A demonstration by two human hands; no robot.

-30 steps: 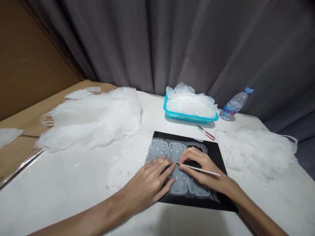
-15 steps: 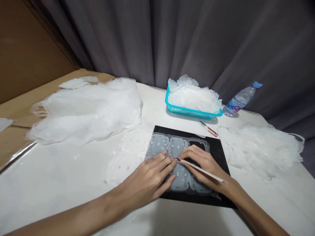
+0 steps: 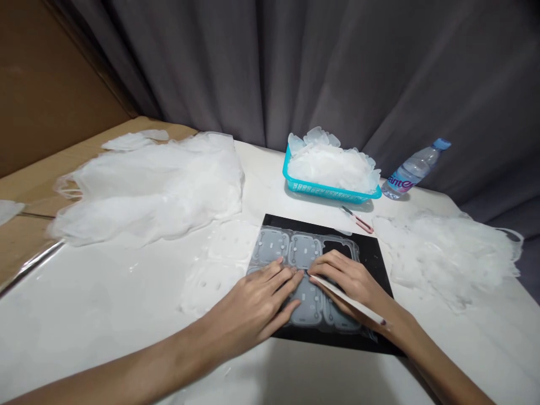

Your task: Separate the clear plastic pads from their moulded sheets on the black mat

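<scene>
Moulded plastic sheet (image 3: 311, 312): on black mat (image 3: 373, 253); probably light, flexible; best held by margin.
Left hand (image 3: 257, 306): loosely spread on sheet, grasping nothing.
Right hand (image 3: 358, 281): pinching slender white-handled tool (image 3: 350, 300).

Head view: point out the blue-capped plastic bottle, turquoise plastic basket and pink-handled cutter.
Blue-capped plastic bottle (image 3: 400, 183): head view, label.
Turquoise plastic basket (image 3: 333, 193): head view, front wall.
Pink-handled cutter (image 3: 365, 225): head view, handle.
</scene>
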